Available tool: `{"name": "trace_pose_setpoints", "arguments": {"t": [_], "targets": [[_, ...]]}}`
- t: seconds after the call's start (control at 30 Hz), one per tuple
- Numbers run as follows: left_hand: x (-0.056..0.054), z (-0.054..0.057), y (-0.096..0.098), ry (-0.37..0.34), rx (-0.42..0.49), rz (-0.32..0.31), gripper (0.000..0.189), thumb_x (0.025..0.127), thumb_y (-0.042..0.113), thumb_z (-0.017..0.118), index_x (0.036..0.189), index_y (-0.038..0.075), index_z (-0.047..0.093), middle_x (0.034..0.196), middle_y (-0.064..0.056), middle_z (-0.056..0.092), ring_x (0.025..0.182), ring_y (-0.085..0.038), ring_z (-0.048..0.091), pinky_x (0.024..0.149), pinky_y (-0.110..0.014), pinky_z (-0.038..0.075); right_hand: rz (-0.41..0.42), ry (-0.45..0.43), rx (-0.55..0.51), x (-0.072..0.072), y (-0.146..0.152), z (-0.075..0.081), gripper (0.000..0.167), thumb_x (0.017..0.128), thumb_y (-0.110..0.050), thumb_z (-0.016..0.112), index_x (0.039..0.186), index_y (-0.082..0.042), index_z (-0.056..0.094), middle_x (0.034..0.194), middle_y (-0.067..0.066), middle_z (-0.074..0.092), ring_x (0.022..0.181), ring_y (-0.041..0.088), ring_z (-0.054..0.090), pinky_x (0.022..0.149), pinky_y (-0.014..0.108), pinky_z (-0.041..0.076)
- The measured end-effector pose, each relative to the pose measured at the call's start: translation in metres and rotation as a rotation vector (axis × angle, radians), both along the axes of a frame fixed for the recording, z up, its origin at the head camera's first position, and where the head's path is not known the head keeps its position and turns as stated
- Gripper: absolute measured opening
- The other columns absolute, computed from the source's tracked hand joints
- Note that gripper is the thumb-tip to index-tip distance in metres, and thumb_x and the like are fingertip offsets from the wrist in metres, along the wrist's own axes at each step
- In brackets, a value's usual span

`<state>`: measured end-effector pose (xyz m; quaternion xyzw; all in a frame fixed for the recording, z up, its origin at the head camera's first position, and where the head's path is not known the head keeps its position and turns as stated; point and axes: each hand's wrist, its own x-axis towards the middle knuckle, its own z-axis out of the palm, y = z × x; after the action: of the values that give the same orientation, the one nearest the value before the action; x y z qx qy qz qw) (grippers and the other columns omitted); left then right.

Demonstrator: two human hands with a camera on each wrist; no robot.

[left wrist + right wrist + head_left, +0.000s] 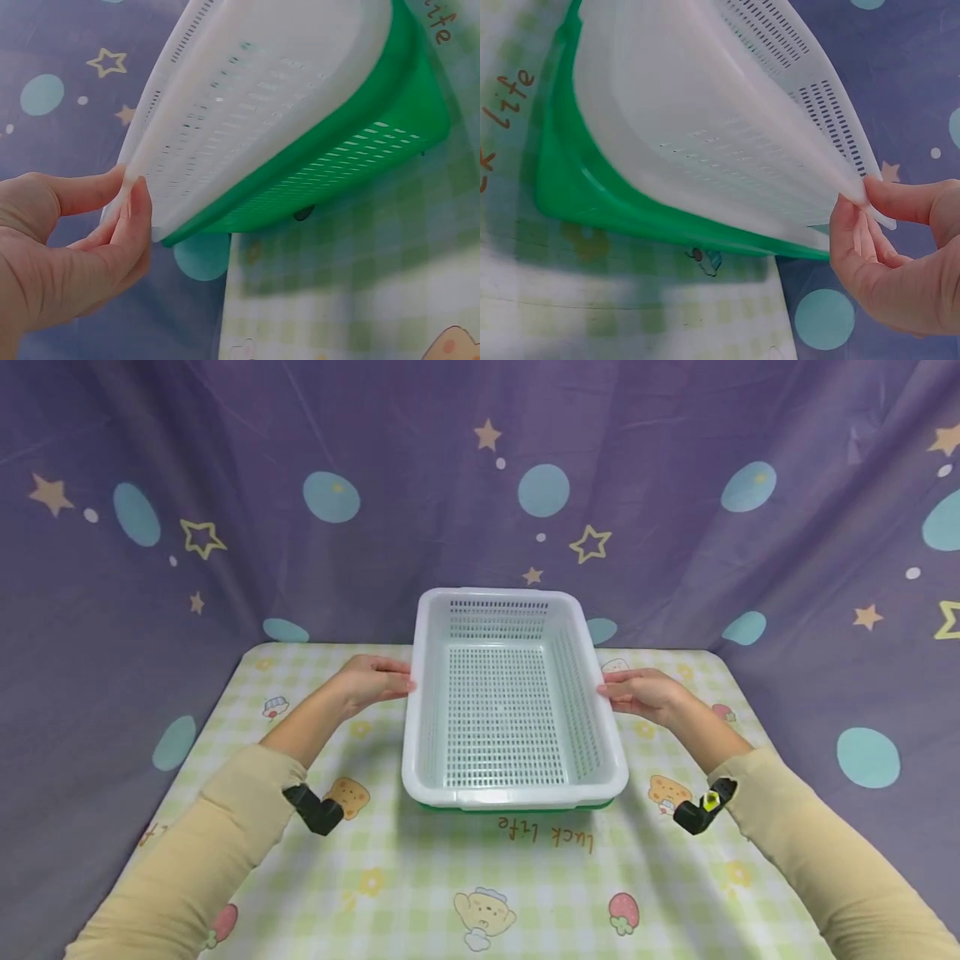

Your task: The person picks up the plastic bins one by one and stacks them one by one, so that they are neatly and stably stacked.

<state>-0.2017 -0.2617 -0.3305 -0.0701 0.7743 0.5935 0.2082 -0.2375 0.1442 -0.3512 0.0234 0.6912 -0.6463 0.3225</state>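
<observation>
A white slotted plastic basket (pixel 502 718) sits nested partway in a green slotted basket (pixel 360 169), its rim standing above the green one. My left hand (pixel 373 681) pinches the white rim on the left side, thumb above and fingers beneath. On the opposite side my right hand (pixel 641 692) grips the same rim in a like way. In the right wrist view, white wall shows between the pinched rim and the green basket (pixel 592 180). From the head view only a thin green strip appears along the front, the rest hidden under the white basket, whose inside holds nothing.
Beneath the baskets lies a green-and-white checked tablecloth (pixel 405 893) with cartoon prints. A purple curtain (pixel 420 485) with stars and blue ovals hangs behind the table and at both sides. Black wrist mounts (pixel 318 812) stick out from both sleeves.
</observation>
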Motion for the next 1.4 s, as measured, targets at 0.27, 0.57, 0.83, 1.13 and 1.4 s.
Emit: {"name": "trace_pose_setpoints", "arguments": {"t": [0.27,0.57,0.83,1.13,1.4], "targets": [[0.003,-0.008,0.007,0.037,-0.072,-0.006,0.049,0.094,0.003,0.057,0.137,-0.013,0.041,0.139,-0.030,0.047,0.098,-0.013,0.064,0.108,-0.037,0.048,-0.018,0.000,0.033,0.004,0.003,-0.010,0.047,0.096,-0.005,0.055,0.137,0.009,0.038,0.089,-0.009,0.069,0.082,0.003,0.067,0.077,0.018,0.058],[0.001,-0.024,0.011,0.057,-0.156,0.012,0.045,0.091,0.002,0.061,0.131,-0.013,0.048,0.130,-0.030,0.056,0.093,-0.014,0.067,0.096,-0.030,0.056,-0.042,0.031,0.141,0.007,-0.002,-0.015,0.058,0.095,-0.004,0.056,0.143,0.014,0.029,0.163,0.013,0.006,0.075,-0.003,0.065,0.075,0.014,0.057],[0.006,-0.025,0.014,0.143,-0.365,0.036,0.038,0.087,0.008,0.068,0.122,-0.006,0.061,0.112,-0.020,0.070,0.087,-0.018,0.070,0.117,-0.042,0.036,-0.086,0.137,0.270,0.010,-0.011,-0.018,0.052,0.092,-0.005,0.061,0.136,0.015,0.042,0.159,0.021,0.021,0.070,-0.007,0.063,0.075,0.016,0.059],[0.009,-0.030,0.016,0.203,-0.471,0.060,0.034,0.087,0.012,0.068,0.117,-0.003,0.065,0.103,-0.017,0.072,0.097,-0.030,0.067,0.114,-0.042,0.039,-0.119,0.272,0.517,0.011,-0.019,-0.016,0.047,0.088,-0.015,0.069,0.127,0.008,0.056,0.128,0.023,0.061,0.063,-0.005,0.061,0.076,0.021,0.060],[0.008,-0.038,0.018,0.192,-0.431,0.090,0.035,0.087,0.012,0.068,0.119,-0.003,0.065,0.108,-0.020,0.071,0.093,-0.025,0.067,0.073,-0.021,0.053,-0.106,0.299,0.547,0.011,-0.017,-0.022,0.045,0.089,-0.015,0.068,0.126,0.008,0.057,0.120,0.023,0.065,0.063,-0.005,0.060,0.074,0.019,0.060]]}}
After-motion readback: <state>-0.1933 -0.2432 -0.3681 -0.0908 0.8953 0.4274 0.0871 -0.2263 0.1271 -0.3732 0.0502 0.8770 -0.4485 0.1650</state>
